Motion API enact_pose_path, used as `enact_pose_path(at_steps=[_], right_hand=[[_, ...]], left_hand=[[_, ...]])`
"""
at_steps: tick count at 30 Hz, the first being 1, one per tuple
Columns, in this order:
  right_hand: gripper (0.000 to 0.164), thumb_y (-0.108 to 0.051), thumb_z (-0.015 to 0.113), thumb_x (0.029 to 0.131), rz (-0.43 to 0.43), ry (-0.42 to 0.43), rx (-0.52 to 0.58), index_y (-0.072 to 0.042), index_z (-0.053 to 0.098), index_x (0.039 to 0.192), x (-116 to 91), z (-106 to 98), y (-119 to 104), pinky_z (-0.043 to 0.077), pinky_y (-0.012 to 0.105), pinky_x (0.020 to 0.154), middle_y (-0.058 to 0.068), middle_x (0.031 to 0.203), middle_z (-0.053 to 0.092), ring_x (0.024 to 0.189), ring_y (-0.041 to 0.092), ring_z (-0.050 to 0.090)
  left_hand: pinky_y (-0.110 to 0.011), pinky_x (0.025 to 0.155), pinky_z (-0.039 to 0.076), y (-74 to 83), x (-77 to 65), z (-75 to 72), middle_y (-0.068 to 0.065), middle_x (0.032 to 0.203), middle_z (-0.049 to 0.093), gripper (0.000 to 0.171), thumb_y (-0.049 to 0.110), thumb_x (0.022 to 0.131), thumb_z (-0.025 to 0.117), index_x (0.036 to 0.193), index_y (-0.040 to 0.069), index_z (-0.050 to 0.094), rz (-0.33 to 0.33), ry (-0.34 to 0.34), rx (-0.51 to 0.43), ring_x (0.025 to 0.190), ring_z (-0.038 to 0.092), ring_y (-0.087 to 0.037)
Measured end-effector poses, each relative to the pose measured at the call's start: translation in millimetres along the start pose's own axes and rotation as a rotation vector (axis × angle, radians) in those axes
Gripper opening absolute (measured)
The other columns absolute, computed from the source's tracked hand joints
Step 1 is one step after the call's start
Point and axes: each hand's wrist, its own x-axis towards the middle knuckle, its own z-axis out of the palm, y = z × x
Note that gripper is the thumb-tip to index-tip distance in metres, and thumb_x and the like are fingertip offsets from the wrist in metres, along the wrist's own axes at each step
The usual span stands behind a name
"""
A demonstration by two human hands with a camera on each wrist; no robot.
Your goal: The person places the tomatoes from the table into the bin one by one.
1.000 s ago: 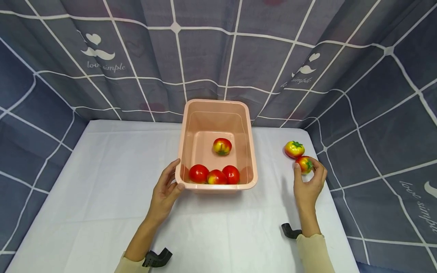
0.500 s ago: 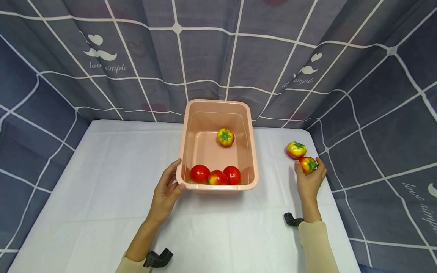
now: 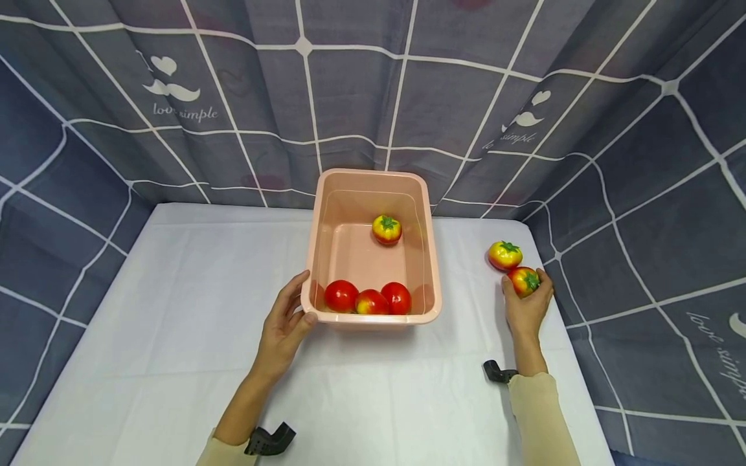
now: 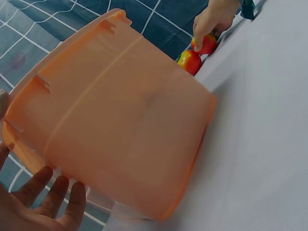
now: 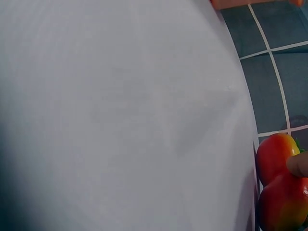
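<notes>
My left hand (image 3: 282,327) grips the near left corner of a peach-coloured plastic bin (image 3: 350,249), thumb at the rim. In the left wrist view its spread fingers (image 4: 57,197) lie along the bin's outer wall. With thumb and fingers around it, my right hand (image 3: 527,320) holds a red-yellow tomato (image 3: 522,281) with a green calyx. Just behind that, a second tomato (image 3: 504,255) rests on the table. Three redder tomatoes (image 3: 372,302) line the near end inside the bin, and a yellow-red tomato (image 3: 387,230) sits toward its back.
White cloth covers the table (image 3: 175,291). Grey checked curtains (image 3: 350,97) hang close behind the bin and along both sides, and the right-hand tomatoes lie near the table's right edge. Each wrist wears a black camera mount (image 3: 271,440).
Inside the bin, the yellow-red tomato has rolled toward the back and turned its calyx upward. My right hand has shifted little around its tomato; the left hand stays on the bin.
</notes>
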Motion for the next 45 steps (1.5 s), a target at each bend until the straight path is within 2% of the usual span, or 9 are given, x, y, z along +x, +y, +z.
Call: enact_pose_path(at_steps=[7,10,19,28,41,45], right_hand=[[0.083,-0.027,0.078,0.097,0.003,0.003,0.004,-0.008,0.032,0.163,1,1,0,0.025,0.053,0.138,0.023,0.163,0.037,0.155,0.041,0.038],[0.083,-0.028,0.077,0.097,0.016,0.005,0.003,-0.01,0.031,0.164,0,1,0,0.025,0.052,0.139,0.022,0.164,0.036,0.156,0.041,0.037],[0.082,-0.029,0.078,0.097,-0.017,0.005,0.011,-0.011,0.033,0.163,-11,-3,-3,0.026,0.052,0.138,0.02,0.163,0.038,0.154,0.039,0.038],[0.079,-0.03,0.079,0.097,-0.043,-0.028,0.04,-0.012,0.036,0.161,-37,-8,-12,0.026,0.051,0.138,0.016,0.164,0.04,0.154,0.035,0.04],[0.077,-0.022,0.084,0.093,-0.162,-0.063,0.084,-0.007,0.043,0.157,-85,-11,-33,0.035,0.063,0.131,0.018,0.157,0.046,0.145,0.033,0.048],[0.077,-0.019,0.085,0.092,-0.196,-0.058,0.084,-0.009,0.045,0.158,-95,-13,-38,0.039,0.061,0.126,0.016,0.157,0.048,0.14,0.028,0.049]], left_hand=[[-0.02,0.116,0.053,1.5,1.4,0.6,-0.009,0.173,0.035,0.076,-0.012,0.1,0.062,0.168,0.012,0.035,-0.023,-0.004,0.009,0.151,0.049,-0.028],[-0.02,0.115,0.053,0.0,1.4,0.3,-0.01,0.173,0.036,0.075,-0.012,0.101,0.061,0.168,0.01,0.035,-0.009,-0.003,0.005,0.15,0.05,-0.029],[-0.019,0.115,0.053,1.3,0.2,1.1,-0.009,0.173,0.036,0.075,-0.013,0.1,0.06,0.168,0.009,0.036,-0.008,0.004,-0.006,0.149,0.05,-0.02],[-0.018,0.115,0.052,-0.4,0.2,2.1,-0.008,0.173,0.036,0.075,-0.014,0.1,0.06,0.167,0.008,0.035,0.001,0.008,-0.009,0.147,0.051,-0.015],[-0.018,0.116,0.051,2.1,0.3,2.8,-0.009,0.173,0.035,0.073,-0.011,0.102,0.059,0.168,0.01,0.035,-0.017,0.008,0.0,0.149,0.05,-0.018],[-0.018,0.117,0.05,1.8,0.1,2.6,-0.01,0.173,0.035,0.072,-0.011,0.102,0.058,0.168,0.01,0.035,-0.012,0.009,-0.001,0.15,0.05,-0.015]])
